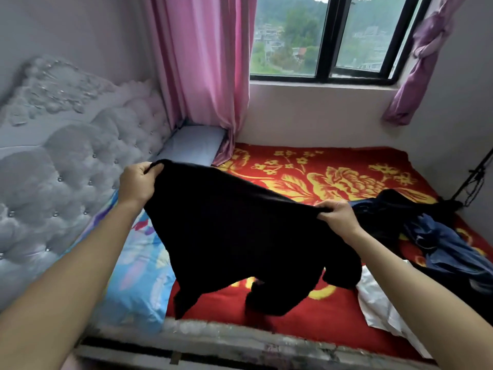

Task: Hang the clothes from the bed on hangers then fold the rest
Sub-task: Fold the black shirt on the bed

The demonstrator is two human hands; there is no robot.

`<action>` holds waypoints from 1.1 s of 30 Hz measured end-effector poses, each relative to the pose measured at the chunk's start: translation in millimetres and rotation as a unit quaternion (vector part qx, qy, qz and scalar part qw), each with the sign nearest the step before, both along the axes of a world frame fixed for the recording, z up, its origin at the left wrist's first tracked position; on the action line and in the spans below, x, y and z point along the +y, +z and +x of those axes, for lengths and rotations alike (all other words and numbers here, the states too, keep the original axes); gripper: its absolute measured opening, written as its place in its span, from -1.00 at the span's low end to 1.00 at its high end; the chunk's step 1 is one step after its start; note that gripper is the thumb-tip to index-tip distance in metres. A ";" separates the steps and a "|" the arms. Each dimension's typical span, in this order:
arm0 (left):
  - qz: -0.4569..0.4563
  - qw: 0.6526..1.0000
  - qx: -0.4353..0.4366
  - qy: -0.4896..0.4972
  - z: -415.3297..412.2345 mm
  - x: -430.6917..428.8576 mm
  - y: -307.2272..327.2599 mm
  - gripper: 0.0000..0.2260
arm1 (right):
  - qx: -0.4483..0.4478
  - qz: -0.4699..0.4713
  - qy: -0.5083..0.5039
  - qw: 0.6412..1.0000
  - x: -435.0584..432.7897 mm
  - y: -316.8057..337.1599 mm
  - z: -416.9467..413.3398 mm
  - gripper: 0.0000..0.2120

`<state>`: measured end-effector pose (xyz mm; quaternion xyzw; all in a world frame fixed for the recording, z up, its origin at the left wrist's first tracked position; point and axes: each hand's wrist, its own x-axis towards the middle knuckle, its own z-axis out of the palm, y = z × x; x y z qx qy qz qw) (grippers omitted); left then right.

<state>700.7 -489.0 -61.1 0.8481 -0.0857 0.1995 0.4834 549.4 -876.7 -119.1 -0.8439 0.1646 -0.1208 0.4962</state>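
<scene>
A black garment (234, 236) hangs stretched in the air above the bed, its lower edge drooping onto the red and yellow flowered blanket (333, 180). My left hand (138, 180) pinches its upper left corner. My right hand (337, 216) grips the upper right corner, lower and nearer to me. A heap of dark blue clothes (437, 236) lies on the blanket at the right. A white garment (378, 303) lies beside it near the bed's front edge. No hanger is in sight.
A blue patterned pillow (138, 284) lies at the left by the grey tufted headboard (66, 161). Pink curtains (202, 70) and a window (325, 36) stand behind the bed. A dark stand with cables (474, 180) leans at the far right wall.
</scene>
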 end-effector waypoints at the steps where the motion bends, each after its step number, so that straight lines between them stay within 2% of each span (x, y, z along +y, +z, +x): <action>1: 0.022 1.000 0.000 0.001 5.1 4.0 -4.4 -0.76 | 0.003 -0.016 -0.004 1.000 -2.2 -2.1 6.0 -0.86; 3: 0.037 0.999 0.002 0.000 19.6 8.8 -11.2 -0.82 | -0.003 -0.023 -0.023 0.999 -7.9 -2.5 20.0 -0.86; 5: 0.023 1.000 0.008 -0.001 36.1 8.2 -14.1 -0.79 | -0.006 -0.034 -0.026 0.999 -11.8 0.7 32.5 -0.86; 10: -0.027 0.999 -0.009 -0.022 88.8 4.1 -5.5 -0.78 | -0.026 -0.122 -0.060 0.990 -18.6 9.7 76.1 -0.78; 12: -0.075 0.996 0.000 -0.052 107.3 0.6 2.9 -0.84 | 0.008 -0.154 -0.065 0.986 -23.4 15.4 97.6 -0.70; 13: -0.083 0.994 0.004 -0.074 115.0 -3.7 7.1 -0.89 | 0.054 -0.187 -0.057 0.979 -23.6 17.0 107.1 -0.64; 15: -0.045 0.991 -0.012 -0.124 128.3 -17.5 16.2 -0.89 | 0.163 -0.253 -0.025 0.953 -15.4 19.6 127.9 -0.48; 16: -0.016 0.987 -0.026 -0.156 131.9 -25.9 20.5 -0.88 | 0.196 -0.254 -0.002 0.947 -7.3 19.8 136.6 -0.40; 18: 0.055 0.969 -0.049 -0.234 132.9 -43.2 26.9 -0.89 | 0.188 -0.195 0.066 0.960 19.0 22.0 151.8 -0.28; 20: 0.163 0.937 -0.066 -0.302 131.4 -61.4 28.4 -0.90 | 0.142 -0.107 0.135 0.975 55.0 26.1 166.5 -0.21; 22: 0.255 0.902 -0.062 -0.343 130.9 -76.8 25.6 -0.90 | 0.114 -0.054 0.190 0.974 90.9 22.8 182.4 -0.18; 24: 0.274 0.891 -0.051 -0.358 134.6 -86.6 21.6 -0.89 | 0.134 -0.022 0.239 0.962 117.1 5.1 195.4 -0.17; 28: 0.182 0.912 -0.055 -0.363 143.3 -90.0 34.0 -0.91 | 0.184 0.024 0.244 0.952 129.7 -57.3 200.6 -0.34; 33: -0.007 0.956 -0.006 -0.292 150.5 -85.6 68.2 -0.86 | 0.157 0.025 0.138 0.977 109.9 -99.2 199.3 -0.66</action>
